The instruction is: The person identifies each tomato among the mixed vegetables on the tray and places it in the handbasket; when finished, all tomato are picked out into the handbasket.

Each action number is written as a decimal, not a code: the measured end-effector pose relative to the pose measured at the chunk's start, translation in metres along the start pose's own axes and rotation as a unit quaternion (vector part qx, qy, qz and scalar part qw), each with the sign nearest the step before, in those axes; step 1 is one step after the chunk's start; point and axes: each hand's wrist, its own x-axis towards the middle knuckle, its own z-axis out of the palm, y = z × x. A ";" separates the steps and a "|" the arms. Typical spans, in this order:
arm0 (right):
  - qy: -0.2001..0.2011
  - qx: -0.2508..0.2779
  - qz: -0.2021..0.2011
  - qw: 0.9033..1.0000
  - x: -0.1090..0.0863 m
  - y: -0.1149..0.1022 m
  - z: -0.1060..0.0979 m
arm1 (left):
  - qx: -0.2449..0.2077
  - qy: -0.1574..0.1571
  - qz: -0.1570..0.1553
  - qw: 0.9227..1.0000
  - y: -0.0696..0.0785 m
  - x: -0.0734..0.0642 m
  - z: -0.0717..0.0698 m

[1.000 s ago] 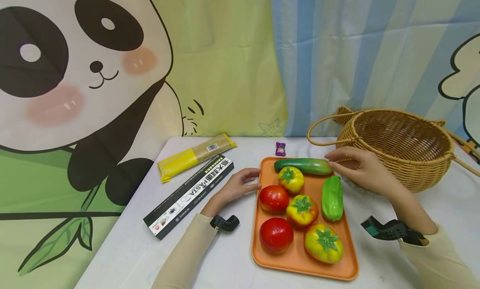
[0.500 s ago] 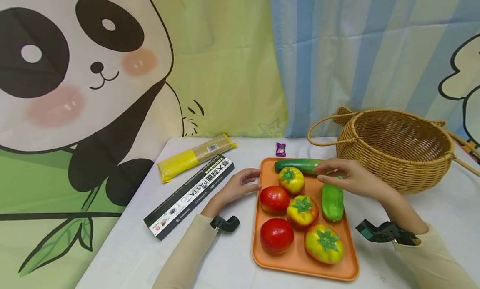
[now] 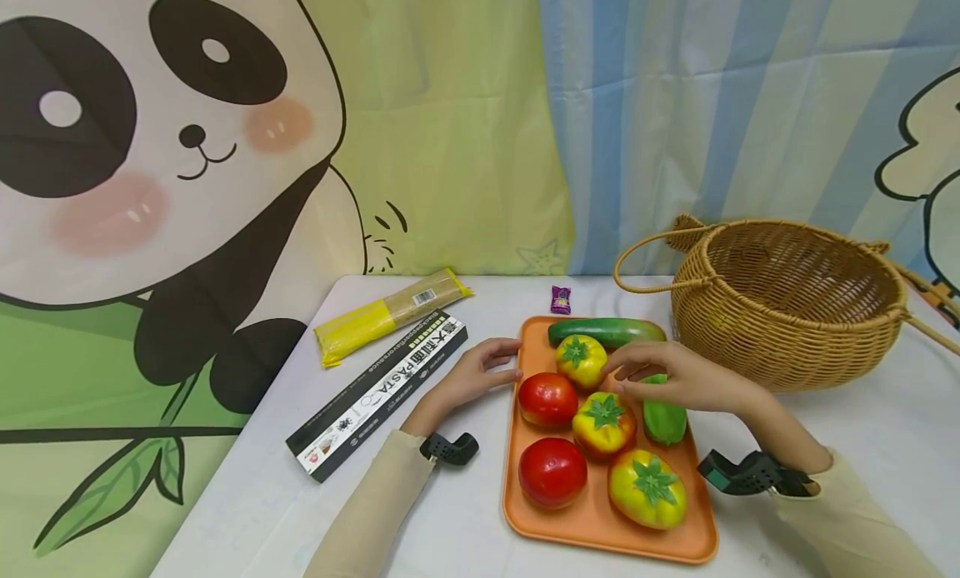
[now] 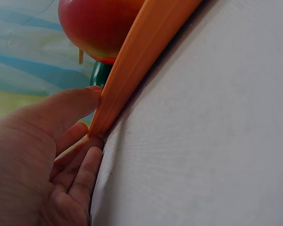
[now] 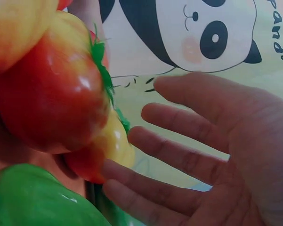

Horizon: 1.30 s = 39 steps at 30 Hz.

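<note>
My left hand [image 3: 480,367] rests its fingertips against the left edge of an orange tray [image 3: 512,511]. In the left wrist view its thumb [image 4: 75,106] touches the tray's side, other fingers lying lower. My right hand [image 3: 678,378] hovers over the tray's right side, fingers loosely extended and holding nothing. Its fingertips are beside a small yellow tomato [image 3: 592,366], above a red-yellow tomato [image 3: 600,435]. It partly hides a light green vegetable [image 3: 665,421]. A dark green cucumber [image 3: 611,332] lies along the far edge. Two red tomatoes [image 3: 552,472] and a larger yellow one [image 3: 637,495] also lie there.
A wicker basket [image 3: 780,345] with looped handles stands at the back right. On the left lie a black-and-white pasta box [image 3: 378,395] and a yellow noodle packet [image 3: 375,320]. A small purple wrapped sweet [image 3: 560,300] sits beyond the tray.
My right hand has moved left and toward me, from the cucumber's right end to beside the small yellow tomato. The cucumber is uncovered again. My left hand stays at the tray edge.
</note>
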 end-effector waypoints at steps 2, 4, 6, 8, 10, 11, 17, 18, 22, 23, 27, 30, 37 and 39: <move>-0.017 0.009 0.001 1.000 0.001 0.000 0.003 | 0.000 -0.002 0.000 1.000 0.000 0.000 0.000; -0.031 0.010 0.004 0.999 0.002 0.001 0.005 | 0.000 -0.003 0.000 1.000 0.000 0.000 -0.001; -0.044 0.009 0.008 0.999 0.003 0.001 0.008 | 0.000 -0.003 0.001 1.000 0.001 0.000 -0.001; -0.054 0.007 0.013 0.998 0.004 0.001 0.011 | -0.001 -0.003 0.000 1.000 0.001 0.000 -0.001; -0.061 0.006 0.011 0.998 0.004 0.001 0.013 | -0.003 -0.002 0.000 1.000 0.000 0.001 -0.001; -0.064 0.008 0.010 0.998 0.004 0.001 0.014 | -0.002 -0.002 0.000 1.000 0.000 0.001 -0.001; -0.077 0.017 0.007 0.997 0.006 -0.001 0.018 | -0.001 -0.001 -0.002 1.000 0.000 0.000 0.000; -0.079 0.015 0.006 0.997 0.006 -0.002 0.019 | -0.001 -0.001 -0.001 1.000 0.000 0.000 0.000; -0.087 0.008 0.006 0.996 0.007 0.000 0.023 | 0.000 -0.003 0.001 1.000 -0.001 0.000 -0.001; -0.088 0.005 0.002 0.996 0.007 0.000 0.024 | 0.001 -0.003 0.001 1.000 0.000 0.000 -0.001; -0.100 -0.004 -0.010 0.995 0.008 0.002 0.028 | -0.001 -0.002 0.001 1.000 0.001 0.000 0.000; -0.113 -0.006 -0.015 0.993 0.008 0.003 0.029 | -0.002 -0.003 0.000 1.000 0.003 -0.001 0.000; -0.125 0.002 -0.016 0.992 0.008 0.002 0.029 | 0.001 -0.001 0.001 1.000 0.003 -0.001 0.000; -0.125 -0.001 -0.018 0.992 0.008 0.002 0.029 | 0.002 -0.001 -0.002 1.000 0.004 -0.001 0.000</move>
